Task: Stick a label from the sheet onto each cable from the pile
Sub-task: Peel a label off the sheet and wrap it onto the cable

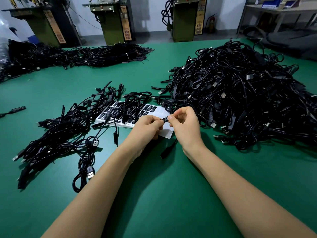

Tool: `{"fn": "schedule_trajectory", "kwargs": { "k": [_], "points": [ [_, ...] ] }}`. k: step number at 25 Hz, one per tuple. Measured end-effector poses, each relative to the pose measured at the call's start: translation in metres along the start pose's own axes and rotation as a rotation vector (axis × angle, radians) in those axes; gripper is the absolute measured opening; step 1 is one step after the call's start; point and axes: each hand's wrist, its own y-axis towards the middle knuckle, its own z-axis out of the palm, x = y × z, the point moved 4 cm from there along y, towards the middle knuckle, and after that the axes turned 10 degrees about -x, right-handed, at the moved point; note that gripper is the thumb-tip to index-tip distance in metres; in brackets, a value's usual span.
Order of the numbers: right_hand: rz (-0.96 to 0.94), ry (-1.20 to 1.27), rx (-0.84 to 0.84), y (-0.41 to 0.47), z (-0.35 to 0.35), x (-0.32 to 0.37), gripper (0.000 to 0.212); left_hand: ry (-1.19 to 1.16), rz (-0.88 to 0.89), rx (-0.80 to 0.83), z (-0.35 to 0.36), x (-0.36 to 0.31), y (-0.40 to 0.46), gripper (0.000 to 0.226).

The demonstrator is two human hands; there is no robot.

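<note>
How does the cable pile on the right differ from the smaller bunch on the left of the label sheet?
The right pile is far bigger and heaped high; the left bunch is smaller and lies low and spread out. The right pile stands just right of the hands, and the left bunch lies left of the left hand. Some left-bunch cables lie over the label sheet. Both are black cables with USB plugs on the green table.

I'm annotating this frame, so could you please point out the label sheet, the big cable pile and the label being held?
label sheet (151, 108), head view, printed labels near its far right corner
cable pile (240, 93), head view, middle of the heap
label (165, 119), head view, black strip between both hands
</note>
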Motion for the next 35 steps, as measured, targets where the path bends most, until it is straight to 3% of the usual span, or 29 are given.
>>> {"fn": "schedule_trajectory", "kwargs": {
  "k": [13,35],
  "points": [
    [-0.144,-0.082,-0.042,-0.003,-0.003,0.006,0.027,0.126,0.124,-0.108,0.004,-0.001,-0.002,0.021],
    [-0.083,-0.041,-0.066,-0.006,-0.003,0.004,0.024,0.139,0.277,-0.17,0.006,-0.006,-0.014,0.017]
  ]
}}
